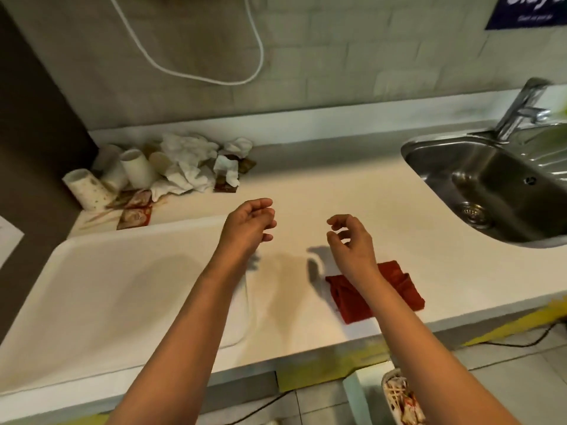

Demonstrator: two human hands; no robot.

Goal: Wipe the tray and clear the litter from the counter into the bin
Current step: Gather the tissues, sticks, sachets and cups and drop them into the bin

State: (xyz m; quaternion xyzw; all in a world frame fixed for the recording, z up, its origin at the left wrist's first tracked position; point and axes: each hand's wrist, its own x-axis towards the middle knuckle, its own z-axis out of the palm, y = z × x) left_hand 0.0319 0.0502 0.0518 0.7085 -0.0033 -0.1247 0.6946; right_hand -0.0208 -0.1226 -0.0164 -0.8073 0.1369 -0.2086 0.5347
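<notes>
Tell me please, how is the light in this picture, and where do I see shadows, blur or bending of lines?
Head view: soft warm light from above; both hands cast grey shadows on the counter between the tray and the red cloth; the tap and the blue sign are blurred; the wide lens bends the counter edge; the sink shows mild glare.

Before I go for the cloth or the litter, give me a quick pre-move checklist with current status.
1. Left hand free: ok, holds nothing.
2. Right hand free: ok, holds nothing.
3. Cloth within reach: ok, on the counter under the right wrist.
4. Tray bare for wiping: ok.
5. Litter off the counter: not ok, piled at back left.
6. Bin has room: cannot tell, only its rim shows.
</notes>
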